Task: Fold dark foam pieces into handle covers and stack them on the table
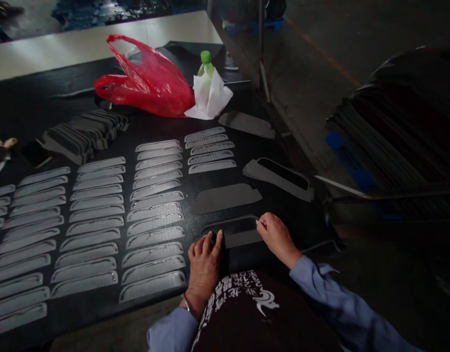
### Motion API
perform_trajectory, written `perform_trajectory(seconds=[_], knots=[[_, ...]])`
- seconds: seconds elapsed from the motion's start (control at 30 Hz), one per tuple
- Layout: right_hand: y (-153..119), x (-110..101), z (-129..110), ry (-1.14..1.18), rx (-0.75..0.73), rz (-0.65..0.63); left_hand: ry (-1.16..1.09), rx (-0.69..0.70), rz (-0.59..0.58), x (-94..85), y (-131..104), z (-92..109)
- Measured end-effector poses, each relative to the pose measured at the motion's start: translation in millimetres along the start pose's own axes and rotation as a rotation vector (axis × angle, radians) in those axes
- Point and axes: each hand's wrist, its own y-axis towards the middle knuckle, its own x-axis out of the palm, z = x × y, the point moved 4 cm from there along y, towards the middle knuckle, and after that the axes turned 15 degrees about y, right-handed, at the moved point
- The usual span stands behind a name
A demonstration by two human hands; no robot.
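My left hand (205,264) lies with its fingers spread on the left end of a flat grey piece (243,238) near the table's front edge. A dark, thin, round-cornered frame (235,221) lies over this piece. At its right end my right hand (278,237) is closed, thumb and forefinger pinching the frame's edge. Just beyond lies a plain grey piece (227,199) with rounded ends. Further right, another dark frame (283,173) rests on a small stack of grey pieces (274,185).
Rows of shiny-edged grey pieces (153,230) cover the left of the black table (85,305). Behind them are a heap of grey pieces (83,134), a red plastic bag (151,83) and a green-capped bottle (206,61) in white paper (210,98). A large dark stack (401,122) stands right.
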Motion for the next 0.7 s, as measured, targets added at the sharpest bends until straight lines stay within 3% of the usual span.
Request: perform_trajectory(seconds=[0.7], knots=[[2.4,1.4,5.3,0.061,-0.053,0.016,-0.029,-0.007,-0.036,-1.2,0.9,0.3]])
